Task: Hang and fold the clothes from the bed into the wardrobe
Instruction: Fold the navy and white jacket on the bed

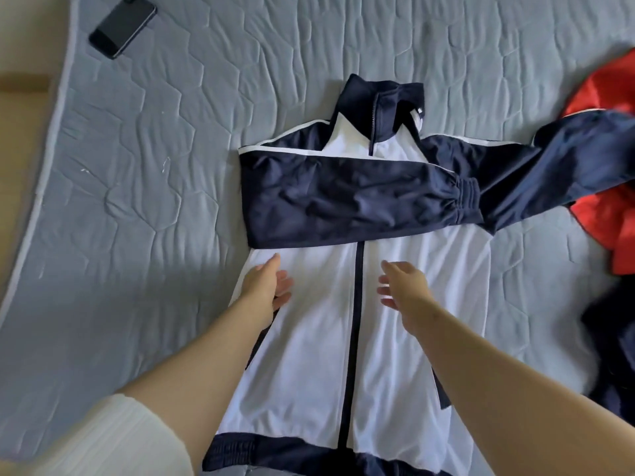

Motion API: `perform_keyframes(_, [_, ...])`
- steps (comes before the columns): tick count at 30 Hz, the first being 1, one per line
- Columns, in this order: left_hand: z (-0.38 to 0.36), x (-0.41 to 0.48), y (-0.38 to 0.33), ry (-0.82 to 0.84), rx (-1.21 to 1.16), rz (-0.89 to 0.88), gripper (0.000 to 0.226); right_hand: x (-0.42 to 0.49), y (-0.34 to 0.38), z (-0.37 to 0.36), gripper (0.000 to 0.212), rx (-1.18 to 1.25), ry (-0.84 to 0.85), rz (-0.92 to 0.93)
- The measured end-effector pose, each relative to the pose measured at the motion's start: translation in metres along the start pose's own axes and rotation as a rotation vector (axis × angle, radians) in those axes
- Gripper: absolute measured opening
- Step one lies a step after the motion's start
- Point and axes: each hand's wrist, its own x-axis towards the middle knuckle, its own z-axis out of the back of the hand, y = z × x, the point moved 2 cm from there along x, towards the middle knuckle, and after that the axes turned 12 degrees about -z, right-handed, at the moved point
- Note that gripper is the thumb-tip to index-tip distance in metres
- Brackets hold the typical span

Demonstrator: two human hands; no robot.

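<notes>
A: White sleeve (113, 438) on the left arm sits nearest, bottom left. What's beyond it?

B: Top left, a dark phone (122, 25) on the grey quilted bed (137, 166). Then the left hand (266, 286), fingers loose, holding nothing.

A: And the jacket (326, 338)?

B: Flat on the bed, front up, one navy sleeve (343, 197) folded across its chest. Both hands are over its white front. The right hand (403, 286) is relaxed and empty too. A red garment (611, 218) lies far right.

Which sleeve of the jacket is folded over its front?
The sleeve on the picture's left side: it lies flat across the jacket's chest. The other sleeve sticks out toward the red clothes.
</notes>
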Motion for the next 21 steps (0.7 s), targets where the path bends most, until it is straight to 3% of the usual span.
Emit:
perform_keyframes(5, [-0.046, 0.038, -0.035, 0.043, -0.571, 0.16, 0.042, 0.041, 0.048, -0.004, 0.018, 0.503, 0.044, -0.149])
perform_keyframes(7, [-0.055, 0.052, -0.047, 0.015, -0.758, 0.107, 0.04, 0.054, 0.064, -0.004, 0.02, 0.704, 0.043, -0.191])
perform_keyframes(10, [-0.048, 0.068, -0.064, -0.015, -0.823, -0.066, 0.017, 0.067, 0.074, 0.008, 0.013, 0.898, 0.033, -0.199])
perform_keyframes(13, [-0.038, 0.066, -0.058, 0.023, -0.62, -0.068, 0.027, 0.07, 0.057, 0.03, 0.033, 0.75, -0.101, -0.15])
perform_keyframes(16, [-0.039, 0.055, -0.037, -0.004, -0.281, 0.084, 0.034, 0.07, 0.038, 0.048, 0.022, 0.718, -0.108, -0.163])
perform_keyframes(19, [-0.049, 0.041, -0.027, -0.295, -0.104, 0.085, 0.047, 0.074, 0.037, 0.062, 0.015, 0.711, -0.034, -0.232])
perform_keyframes(21, [-0.065, 0.022, -0.029, -0.543, 0.219, -0.085, 0.046, 0.077, 0.038, 0.076, 0.015, 0.717, -0.09, -0.222])
